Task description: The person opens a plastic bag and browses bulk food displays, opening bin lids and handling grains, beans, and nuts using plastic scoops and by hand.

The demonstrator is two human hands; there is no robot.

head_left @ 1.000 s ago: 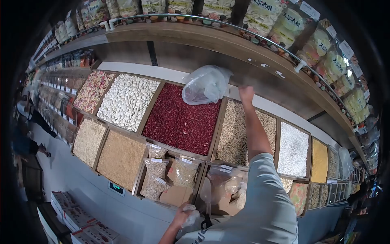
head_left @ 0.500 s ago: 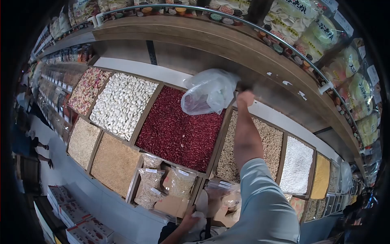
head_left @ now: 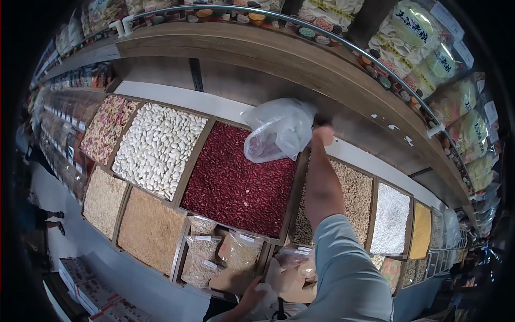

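My right arm stretches forward over the bins. My right hand [head_left: 323, 134] is closed at the back ledge, beside a bunched clear plastic bag [head_left: 279, 130]. A dark shape shows just past the fingers, and I cannot make out what they grip. The bag lies partly over the dark red beans [head_left: 236, 182] and partly on the white ledge. Low in the view, my left hand [head_left: 251, 298] is closed around a crumpled, translucent plastic bag [head_left: 266, 301], close to my body and beside the small packed bags [head_left: 201, 247].
White beans [head_left: 158, 147] fill the bin to the left. Speckled beans [head_left: 351, 201] and a white grain [head_left: 391, 220] lie to the right. A wooden shelf with a metal rail [head_left: 300, 22] overhangs the back. Boxes [head_left: 91, 284] stand on the floor at lower left.
The view has shifted slightly, so the bins sit a little lower and further left. My right hand stays beside the plastic bag. My left hand still holds its bag.
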